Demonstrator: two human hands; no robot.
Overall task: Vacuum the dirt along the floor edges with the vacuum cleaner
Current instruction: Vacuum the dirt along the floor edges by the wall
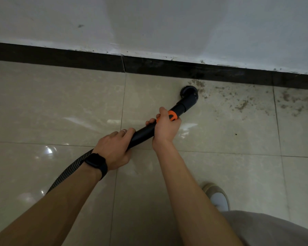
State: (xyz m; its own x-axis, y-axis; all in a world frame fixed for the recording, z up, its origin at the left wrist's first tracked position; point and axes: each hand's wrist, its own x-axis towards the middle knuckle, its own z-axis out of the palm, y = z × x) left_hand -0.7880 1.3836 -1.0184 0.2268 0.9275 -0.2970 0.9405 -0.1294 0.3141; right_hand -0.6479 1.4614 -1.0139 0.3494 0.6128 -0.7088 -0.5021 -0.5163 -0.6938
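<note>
One black vacuum wand [144, 134] lies slanted across the pale floor tiles [52, 107]. Its single round brush head [189, 91] is set on the floor just short of the dark baseboard [60, 57]. One scattered patch of brown dirt [242, 103] spreads along the foot of the baseboard, starting just beside the brush head and running toward the right of the view. One orange collar [172, 115] rings the wand below the head. One ribbed hose [68, 172] trails from the wand's lower end, away from the baseboard.

Two hands are clamped on the wand, apart from each other. The right hand [165, 128] grips at the orange collar, nearer the baseboard, with its back turned up and the forearm straight. The left hand [114, 150] wraps the wand's lower end, farther from the baseboard. It wears one ring [124, 131] and one black watch [97, 163]. One grey shoe [217, 196] and one grey trouser leg [265, 229] sit farthest from the baseboard.
</note>
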